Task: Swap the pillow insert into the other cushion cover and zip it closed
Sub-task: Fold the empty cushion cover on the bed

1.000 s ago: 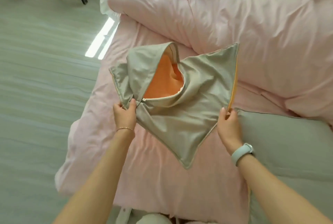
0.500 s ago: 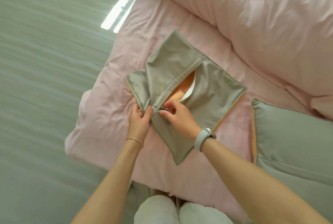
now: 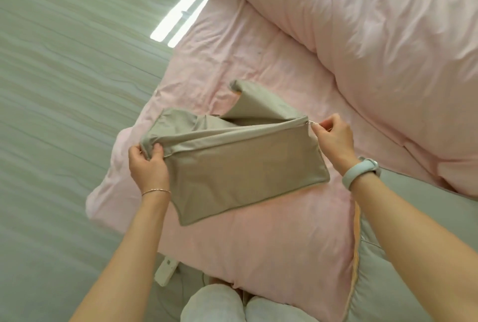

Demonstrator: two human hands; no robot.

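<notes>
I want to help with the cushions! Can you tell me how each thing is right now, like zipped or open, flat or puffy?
Flat taupe fabric cushion cover: limp, stretched between both hands, zip looks closed.
Small metal zipper pull: at the cover's right end, pinched.
Left hand: grips the cover's bunched left corner.
Right hand: pinches the zipper pull.
Grey-green cushion: puffy, lying on the bed.
Pink duvet: rumpled.

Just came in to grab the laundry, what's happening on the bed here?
A person is zipping a taupe cushion cover over the pink bed. The left hand grips the cover's bunched left corner, and the right hand pinches the zipper pull at the far right end of the seam. The cover looks flat. A stuffed grey cushion lies at the right.
</notes>
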